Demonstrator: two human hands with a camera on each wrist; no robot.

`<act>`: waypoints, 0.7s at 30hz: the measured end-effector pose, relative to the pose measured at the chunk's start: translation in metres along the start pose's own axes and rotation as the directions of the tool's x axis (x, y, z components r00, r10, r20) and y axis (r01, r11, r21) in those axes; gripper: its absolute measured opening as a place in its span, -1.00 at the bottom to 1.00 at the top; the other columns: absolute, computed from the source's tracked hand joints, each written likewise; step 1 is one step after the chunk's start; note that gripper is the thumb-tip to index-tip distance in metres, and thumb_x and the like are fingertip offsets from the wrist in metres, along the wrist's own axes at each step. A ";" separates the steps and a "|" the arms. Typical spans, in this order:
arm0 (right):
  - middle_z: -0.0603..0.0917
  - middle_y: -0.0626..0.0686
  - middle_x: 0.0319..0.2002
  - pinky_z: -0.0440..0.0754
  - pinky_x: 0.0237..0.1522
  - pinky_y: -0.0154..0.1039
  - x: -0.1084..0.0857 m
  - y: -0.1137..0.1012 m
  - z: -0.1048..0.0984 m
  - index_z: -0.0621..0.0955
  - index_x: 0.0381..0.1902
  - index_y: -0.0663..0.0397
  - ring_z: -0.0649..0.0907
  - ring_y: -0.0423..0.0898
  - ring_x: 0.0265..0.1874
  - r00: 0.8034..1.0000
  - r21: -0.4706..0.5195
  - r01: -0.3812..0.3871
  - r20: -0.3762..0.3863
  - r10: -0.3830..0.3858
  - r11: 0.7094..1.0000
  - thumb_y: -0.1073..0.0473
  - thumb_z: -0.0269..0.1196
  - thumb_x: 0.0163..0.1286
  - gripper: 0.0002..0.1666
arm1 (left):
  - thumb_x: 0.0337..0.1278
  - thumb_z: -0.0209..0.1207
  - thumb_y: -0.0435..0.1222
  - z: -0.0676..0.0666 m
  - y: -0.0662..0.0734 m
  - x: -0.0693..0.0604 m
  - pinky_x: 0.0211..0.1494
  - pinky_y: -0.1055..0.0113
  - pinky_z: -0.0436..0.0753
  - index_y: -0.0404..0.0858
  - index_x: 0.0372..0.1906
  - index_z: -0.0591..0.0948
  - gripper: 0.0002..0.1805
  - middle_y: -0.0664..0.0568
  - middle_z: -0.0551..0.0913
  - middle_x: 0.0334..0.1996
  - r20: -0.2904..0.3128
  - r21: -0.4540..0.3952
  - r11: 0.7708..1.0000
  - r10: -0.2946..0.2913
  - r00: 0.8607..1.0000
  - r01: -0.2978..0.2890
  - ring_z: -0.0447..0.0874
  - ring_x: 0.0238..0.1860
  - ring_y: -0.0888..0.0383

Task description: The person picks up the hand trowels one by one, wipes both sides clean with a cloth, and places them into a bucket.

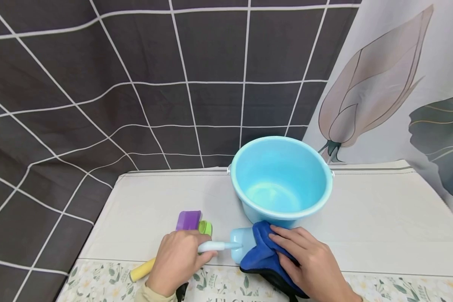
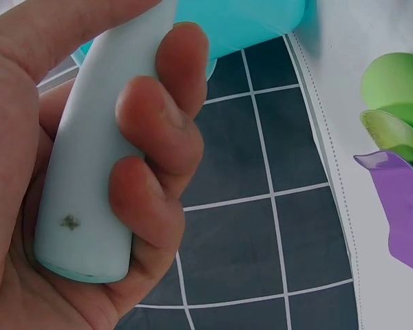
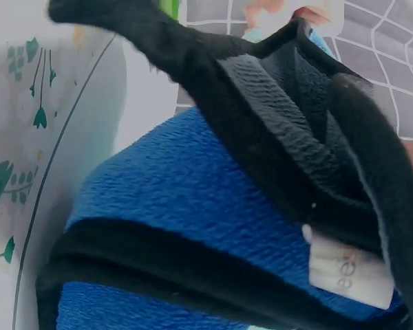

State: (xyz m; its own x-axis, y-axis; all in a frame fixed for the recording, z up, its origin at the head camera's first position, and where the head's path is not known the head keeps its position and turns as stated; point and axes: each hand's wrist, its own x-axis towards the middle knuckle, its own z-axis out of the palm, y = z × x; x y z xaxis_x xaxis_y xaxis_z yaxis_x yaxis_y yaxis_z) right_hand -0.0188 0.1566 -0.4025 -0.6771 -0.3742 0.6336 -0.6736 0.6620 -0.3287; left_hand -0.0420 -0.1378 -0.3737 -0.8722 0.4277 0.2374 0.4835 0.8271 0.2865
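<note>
My left hand (image 1: pixel 181 256) grips the pale handle of a light blue toy shovel (image 1: pixel 243 244); its fingers wrap round the handle (image 2: pixel 89 151) in the left wrist view. Against the shovel's blade, my right hand (image 1: pixel 309 256) holds a blue cloth (image 1: pixel 262 251) with black edging, which covers the blade's right part. Up close in the right wrist view, the fuzzy cloth (image 3: pixel 168 179) shows folds and a white label (image 3: pixel 351 273), and hides most of the hand.
A light blue bucket (image 1: pixel 245 197) stands just behind the cloth. Beside my left hand lie a purple shovel blade (image 1: pixel 188 220) and a green one (image 1: pixel 205 227). A yellow handle (image 1: pixel 142 270) sticks out at the left. Dark grid-patterned fabric (image 1: pixel 215 50) hangs behind the white tabletop (image 1: pixel 377 218).
</note>
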 end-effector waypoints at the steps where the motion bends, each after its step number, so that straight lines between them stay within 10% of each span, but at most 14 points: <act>1: 0.71 0.00 0.07 0.61 -0.16 -0.43 0.000 -0.001 0.000 0.74 0.02 0.04 0.68 -0.10 -0.09 1.000 0.015 -0.001 -0.015 0.001 1.000 -0.16 -0.08 0.59 -0.43 | -0.14 0.54 -0.10 0.000 0.000 0.000 -0.59 0.45 0.28 -0.02 -0.53 0.72 -0.81 0.32 0.43 -0.68 -0.002 0.002 1.000 0.001 1.000 -0.001 0.24 -0.65 0.40; 21: 0.71 0.21 0.03 0.53 0.03 -0.43 0.010 -0.013 0.002 0.72 -0.03 0.29 0.66 0.01 -0.11 0.958 0.178 0.197 -0.244 -0.151 0.964 0.09 0.11 0.56 -0.61 | 0.05 0.44 -0.10 0.016 0.016 0.007 -0.62 0.47 0.26 0.01 -0.53 0.70 -0.83 0.32 0.48 -0.68 0.038 -0.032 0.998 0.051 0.998 -0.050 0.28 -0.65 0.40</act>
State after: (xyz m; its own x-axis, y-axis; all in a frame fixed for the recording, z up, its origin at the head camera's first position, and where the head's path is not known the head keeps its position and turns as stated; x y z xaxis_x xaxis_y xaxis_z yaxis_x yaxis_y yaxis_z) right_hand -0.0173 0.1429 -0.3938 -0.4744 -0.3004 0.8275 -0.8357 0.4490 -0.3161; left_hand -0.0414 -0.1154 -0.3824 -0.8485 0.4829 0.2164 0.5286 0.7926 0.3037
